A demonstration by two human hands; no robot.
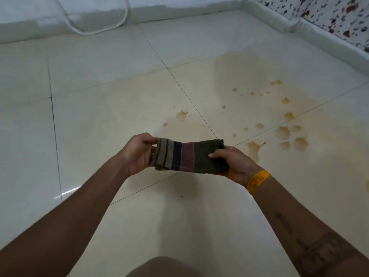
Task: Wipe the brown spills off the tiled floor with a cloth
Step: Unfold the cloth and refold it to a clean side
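A folded striped cloth (187, 156), dark green with maroon, navy and beige bands, is stretched between both hands above the floor. My left hand (137, 152) pinches its beige end. My right hand (233, 162), with a yellow thread band at the wrist, grips the dark end. Brown spills dot the cream tiled floor (99, 120): a splash (254, 147) just right of the cloth, a blot (181, 115) beyond it, and several larger drops (282, 132) further right. A faint brownish smear (249, 68) spreads across the tiles behind them.
A white wall base (30, 27) runs along the back with a white cable loop (95, 27) hanging against it. A white skirting (319, 35) and a patterned wall (329, 13) close the right side. My knee (159, 266) shows at the bottom edge.
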